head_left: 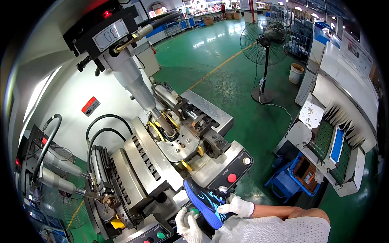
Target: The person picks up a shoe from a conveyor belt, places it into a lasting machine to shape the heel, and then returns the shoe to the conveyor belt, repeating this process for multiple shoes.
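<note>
A black sports shoe with a bright blue sole and light blue streaks lies tilted just in front of my body. My right hand, in a white knit glove, is closed on its ankle end. To the left of the shoe is my left hand, also gloved, with its fingers parted and nothing seen in them. A green button on the machine's front shows between that hand and the shoe. Beyond the shoe stands the press machine, its metal clamp plate below a slanted cylinder.
A red button sits on the black control panel to the right. Further left is a second press station. At the right stand a conveyor machine with bristle strips and a blue crate. A pedestal fan stands on the green floor.
</note>
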{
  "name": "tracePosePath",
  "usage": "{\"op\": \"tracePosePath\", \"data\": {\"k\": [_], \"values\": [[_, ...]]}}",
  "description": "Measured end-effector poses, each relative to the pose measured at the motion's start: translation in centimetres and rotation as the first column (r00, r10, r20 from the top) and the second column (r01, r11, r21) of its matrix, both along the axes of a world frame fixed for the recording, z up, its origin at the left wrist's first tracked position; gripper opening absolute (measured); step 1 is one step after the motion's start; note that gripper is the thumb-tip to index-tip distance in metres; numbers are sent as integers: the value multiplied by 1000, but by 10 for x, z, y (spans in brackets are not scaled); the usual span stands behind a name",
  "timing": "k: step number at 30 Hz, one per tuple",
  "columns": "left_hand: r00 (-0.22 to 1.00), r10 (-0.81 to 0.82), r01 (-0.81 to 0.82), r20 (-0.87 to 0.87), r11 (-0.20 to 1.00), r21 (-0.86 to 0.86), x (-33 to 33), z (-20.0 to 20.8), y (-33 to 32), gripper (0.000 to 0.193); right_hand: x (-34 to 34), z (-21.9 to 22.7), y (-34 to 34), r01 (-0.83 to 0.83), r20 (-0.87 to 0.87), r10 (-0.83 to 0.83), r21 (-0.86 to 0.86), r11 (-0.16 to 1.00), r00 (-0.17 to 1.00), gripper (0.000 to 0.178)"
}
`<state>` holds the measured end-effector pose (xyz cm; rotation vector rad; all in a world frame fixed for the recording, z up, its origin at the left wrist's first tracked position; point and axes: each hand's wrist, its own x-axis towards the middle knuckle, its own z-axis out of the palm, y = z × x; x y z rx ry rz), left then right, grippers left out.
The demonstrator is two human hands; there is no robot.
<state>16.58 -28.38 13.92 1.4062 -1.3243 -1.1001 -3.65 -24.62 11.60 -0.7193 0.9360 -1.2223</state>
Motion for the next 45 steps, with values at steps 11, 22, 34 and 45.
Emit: {"op": "tracePosePath", "data": {"k": [11, 22, 34, 45], "values": [[992, -33, 46, 125, 994, -104, 11, -10, -14, 30, 1, -13, -6, 30, -25, -30, -13, 999, 999, 54], [986, 152, -159, -75, 982, -103, 4, 15, -77, 47, -28, 58, -28, 65, -46, -58, 147, 987, 997, 45], [922, -84, 143, 377, 981, -132, -66, -4, -277, 60, -60, -39, -20, 283, -570, -522, -457, 843, 635, 42], [893, 29, -9, 449, 999, -46, -177, -90, -370, 78, -90, 2, 12, 579, -68, -576, 148, 802, 815, 59]]}}
